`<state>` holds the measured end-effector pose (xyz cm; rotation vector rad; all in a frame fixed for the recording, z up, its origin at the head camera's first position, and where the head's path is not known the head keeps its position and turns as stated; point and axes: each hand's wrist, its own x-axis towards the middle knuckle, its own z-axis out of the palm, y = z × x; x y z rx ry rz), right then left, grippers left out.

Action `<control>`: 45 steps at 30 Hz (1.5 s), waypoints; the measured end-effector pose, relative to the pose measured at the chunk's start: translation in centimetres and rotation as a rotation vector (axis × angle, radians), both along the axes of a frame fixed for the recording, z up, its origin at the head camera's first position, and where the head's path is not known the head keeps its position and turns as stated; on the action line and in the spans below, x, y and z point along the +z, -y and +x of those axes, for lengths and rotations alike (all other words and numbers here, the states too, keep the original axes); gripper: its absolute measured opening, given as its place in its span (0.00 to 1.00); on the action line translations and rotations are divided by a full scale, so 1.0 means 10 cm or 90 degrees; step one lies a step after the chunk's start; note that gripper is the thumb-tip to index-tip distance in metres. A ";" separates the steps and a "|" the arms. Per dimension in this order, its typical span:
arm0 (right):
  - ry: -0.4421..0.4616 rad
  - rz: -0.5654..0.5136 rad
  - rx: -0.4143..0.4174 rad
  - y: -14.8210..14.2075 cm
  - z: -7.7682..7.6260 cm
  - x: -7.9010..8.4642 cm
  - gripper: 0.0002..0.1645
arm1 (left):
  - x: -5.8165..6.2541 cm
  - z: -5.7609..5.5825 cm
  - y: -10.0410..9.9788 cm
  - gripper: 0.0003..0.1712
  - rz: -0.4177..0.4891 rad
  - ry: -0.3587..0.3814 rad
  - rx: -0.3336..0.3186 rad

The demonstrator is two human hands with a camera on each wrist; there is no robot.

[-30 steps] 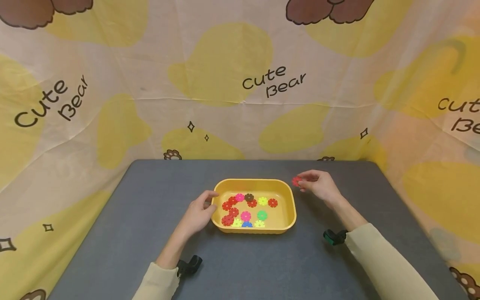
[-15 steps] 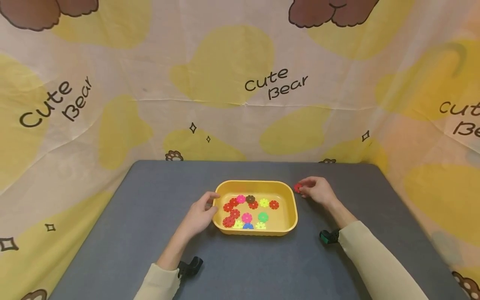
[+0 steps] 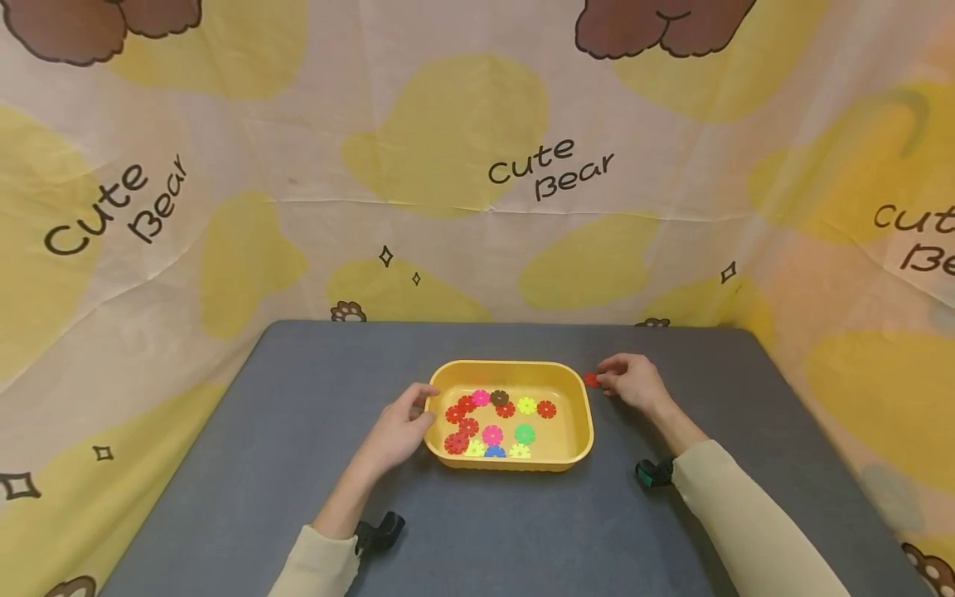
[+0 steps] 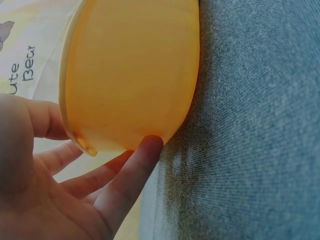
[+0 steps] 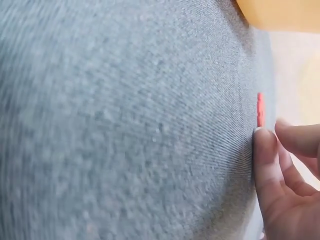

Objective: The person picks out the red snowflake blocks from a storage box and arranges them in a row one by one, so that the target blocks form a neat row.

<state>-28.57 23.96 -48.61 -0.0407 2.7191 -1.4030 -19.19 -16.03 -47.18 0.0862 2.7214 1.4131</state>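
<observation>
I look over a grey table [image 3: 477, 531] walled by printed cloth [image 3: 440, 157]. The yellow tray [image 3: 561, 434], its rim gripped by the left hand [image 3: 395, 426], holds at least six red discs [image 3: 547, 410], three lime [image 3: 526, 405], two pink [image 3: 492, 435], one brown [image 3: 499, 398], green [image 3: 525, 434] and blue [image 3: 495, 452]. The right hand [image 3: 632, 381], thumb slightly parted, touches a lone red disc [image 3: 591, 380], lowered flat beside the tray since last frame.

“Cute Bear” [image 3: 552, 170] stands three times on the patterned cloth [image 3: 448, 124], the rightmost cut off.
</observation>
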 end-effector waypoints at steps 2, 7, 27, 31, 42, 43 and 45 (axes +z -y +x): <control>-0.008 0.000 0.003 0.00 0.01 0.03 0.15 | 0.00 0.00 0.00 0.19 0.002 0.001 0.001; -0.037 0.002 0.019 -0.01 0.06 0.16 0.16 | 0.00 -0.01 0.00 0.19 0.003 0.004 0.004; -0.121 -0.013 0.072 0.35 0.40 0.72 0.16 | 0.03 0.00 -0.01 0.19 -0.004 0.012 0.003; -0.120 -0.034 0.094 0.47 0.45 0.73 0.14 | 0.03 0.00 -0.01 0.20 -0.007 0.007 0.001; -0.119 -0.028 0.146 0.79 0.58 0.68 0.13 | 0.01 -0.01 -0.01 0.19 -0.011 0.007 0.005; -0.121 -0.025 0.153 0.82 0.59 0.68 0.13 | 0.01 -0.01 -0.01 0.19 -0.012 0.006 0.006; -0.127 -0.020 0.172 0.89 0.61 0.66 0.13 | 0.01 -0.01 -0.01 0.19 -0.013 0.005 0.007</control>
